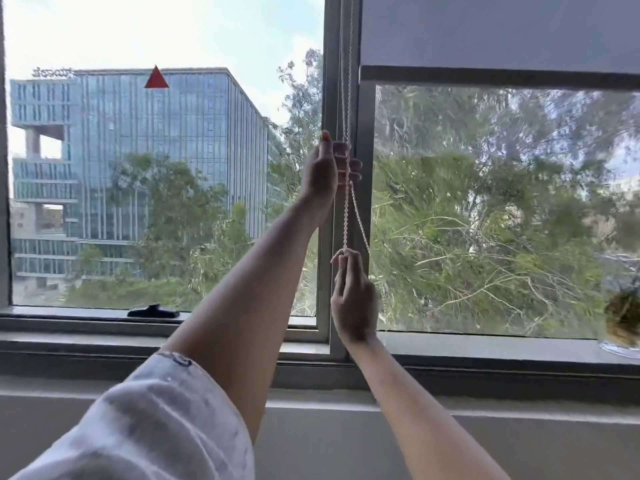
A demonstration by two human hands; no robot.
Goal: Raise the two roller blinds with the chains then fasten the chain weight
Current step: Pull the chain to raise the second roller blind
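A white bead chain (346, 98) hangs along the grey frame post between the two window panes. My left hand (327, 171) is raised and curls its fingers around the chain at mid height. Lower down, my right hand (353, 296) pinches the same chain between thumb and fingers. The right grey roller blind (498, 29) covers only the top of the right pane, its dark bottom bar (498, 77) level. No blind shows over the left pane. I cannot see a chain weight.
The grey window sill (104, 337) runs below the panes, with a black window handle (152, 311) on the left frame. A glass vase holding a dried plant (623, 327) stands on the sill at the far right. A pale wall lies below.
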